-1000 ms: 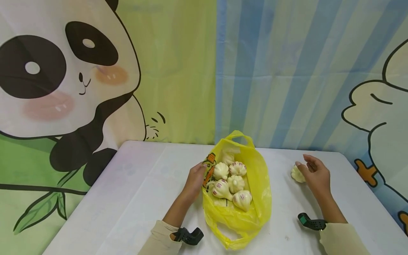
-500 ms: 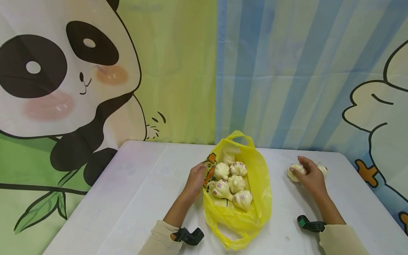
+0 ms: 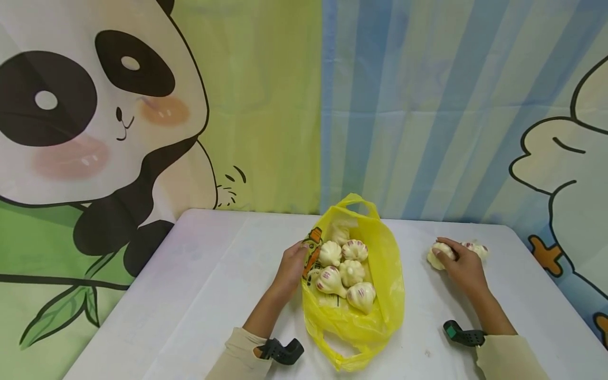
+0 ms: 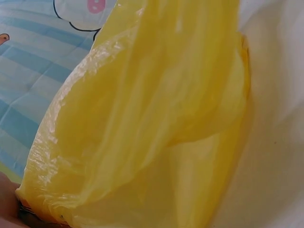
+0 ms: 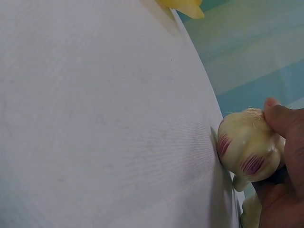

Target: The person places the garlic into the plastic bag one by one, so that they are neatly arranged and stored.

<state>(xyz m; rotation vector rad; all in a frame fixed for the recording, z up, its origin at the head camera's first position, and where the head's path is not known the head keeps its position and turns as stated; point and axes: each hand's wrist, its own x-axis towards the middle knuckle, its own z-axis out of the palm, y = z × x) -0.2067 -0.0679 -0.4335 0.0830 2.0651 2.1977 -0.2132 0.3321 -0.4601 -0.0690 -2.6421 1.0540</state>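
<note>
A yellow plastic bag point(image 3: 387, 295) lies with its mouth spread toward me, and several garlic bulbs point(image 3: 352, 273) sit inside. My left hand point(image 3: 291, 266) pinches the bag's left edge beside an orange print; in the left wrist view the bag's yellow film point(image 4: 137, 114) hides most of that hand. At the right of the table, my right hand point(image 3: 464, 266) grips a white garlic bulb point(image 3: 439, 256) between thumb and fingers. Purple streaks mark this bulb point(image 5: 247, 147) in the right wrist view. Just behind the right hand rests another garlic bulb point(image 3: 477, 249), partly covered by it.
The white-covered table point(image 3: 228, 274) runs back to a cartoon curtain point(image 3: 266, 105) with a panda and blue stripes. A black strap device sits on each wrist, the left one point(image 3: 282, 352) close to the bag's handle loop.
My right hand has moved slightly left and its fingers have closed round the garlic bulb, uncovering the other bulb behind. The left hand and the bag stay in place.
</note>
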